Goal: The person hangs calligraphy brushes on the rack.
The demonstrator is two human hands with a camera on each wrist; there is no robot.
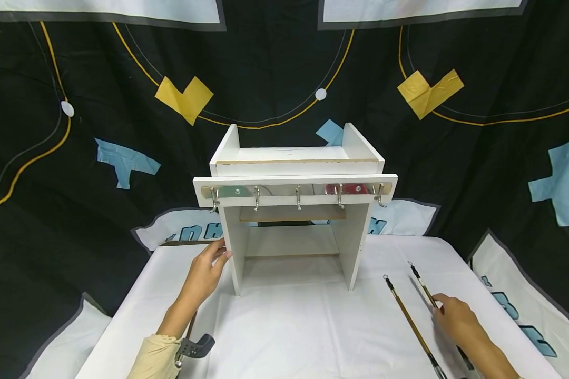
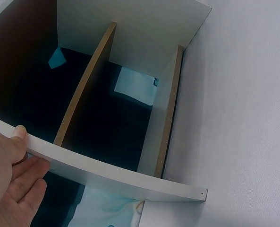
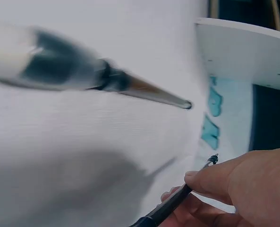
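A white shelf unit [image 1: 232, 242] stands upright on the table, with a row of metal hooks [image 1: 297, 197] along its front rail. My left hand [image 1: 206, 271] grips the front edge of its left side panel; thumb and fingers [image 2: 31, 184] lie on either side of that panel [image 2: 106, 177] in the left wrist view. To the right, my right hand [image 1: 457, 318] pinches a calligraphy brush [image 1: 422, 284] by its shaft, loop end pointing toward the shelf. A second brush [image 1: 410, 321] with a hanging loop lies left of that hand, and looms large [image 3: 55, 61] in the right wrist view.
White cloth covers the table [image 1: 289, 331]. Behind hangs a black curtain [image 1: 275, 73] with yellow cords and pieces of blue and yellow tape. White lettered sheets [image 1: 512, 300] border the table. A dark strap mount [image 1: 196, 347] sits at my left wrist.
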